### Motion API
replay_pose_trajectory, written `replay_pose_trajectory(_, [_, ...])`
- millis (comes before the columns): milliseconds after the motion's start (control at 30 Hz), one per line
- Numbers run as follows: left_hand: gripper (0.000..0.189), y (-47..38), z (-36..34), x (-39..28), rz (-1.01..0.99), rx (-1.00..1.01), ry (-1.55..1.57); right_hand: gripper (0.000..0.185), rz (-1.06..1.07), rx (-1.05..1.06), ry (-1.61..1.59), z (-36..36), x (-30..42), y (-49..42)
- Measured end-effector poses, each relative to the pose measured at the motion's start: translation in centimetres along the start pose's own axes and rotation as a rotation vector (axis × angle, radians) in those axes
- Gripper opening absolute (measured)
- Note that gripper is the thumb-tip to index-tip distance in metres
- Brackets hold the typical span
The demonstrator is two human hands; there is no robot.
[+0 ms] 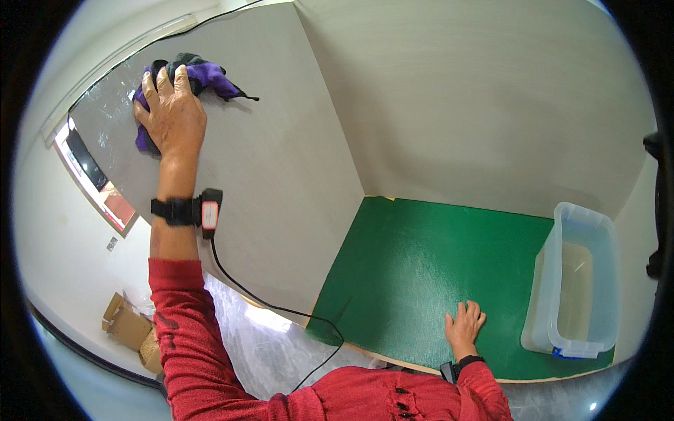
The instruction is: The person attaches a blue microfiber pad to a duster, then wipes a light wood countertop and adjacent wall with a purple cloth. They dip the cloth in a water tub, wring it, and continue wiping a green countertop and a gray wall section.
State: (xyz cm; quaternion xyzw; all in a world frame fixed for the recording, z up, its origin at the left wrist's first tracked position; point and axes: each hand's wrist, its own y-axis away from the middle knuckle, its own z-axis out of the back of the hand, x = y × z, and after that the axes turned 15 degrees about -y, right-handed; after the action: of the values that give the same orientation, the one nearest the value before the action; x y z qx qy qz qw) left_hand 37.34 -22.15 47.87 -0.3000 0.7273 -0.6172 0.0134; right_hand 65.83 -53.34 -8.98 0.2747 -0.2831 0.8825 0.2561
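Observation:
My left hand reaches to the upper left, its palm pressing a bunched purple and dark grey cloth against a grey panel. One thin dark corner of the cloth trails off to the right. Whitish, wet-looking streaks mark the panel just left of the cloth. Lower down, my right hand rests with fingers spread on a green surface and holds nothing. To its right stands a translucent plastic bin with what looks like cloudy liquid inside.
A second grey panel rises behind the green surface. Around my left wrist is a strapped device, its black cable hanging down across the panel's lower edge. An opened cardboard box sits at lower left, near the shiny grey floor.

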Motion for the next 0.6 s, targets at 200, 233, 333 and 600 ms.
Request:
replay_pose_trajectory(200, [0.046, -4.2, -6.4, -7.7, -0.103, 0.208, -0.106, 0.046, -0.01, -0.034, 0.02, -0.4, 0.4, 0.1])
replay_pose_trajectory(233, [0.046, -5.2, -7.4, -9.2, -0.117, 0.2, -0.111, 0.047, -0.006, -0.041, 0.032, -0.4, 0.4, -0.1])
replay_pose_trajectory(333, [0.055, -8.2, -9.5, -13.4, -0.142, 0.201, -0.086, 0.046, -0.03, -0.027, 0.051, -0.4, 0.7, -0.3])
replay_pose_trajectory(600, [0.064, -9.6, -12.5, -25.0, -0.331, 0.232, 0.03, 0.045, -0.068, 0.013, 0.084, -1.7, 0.5, -1.1])
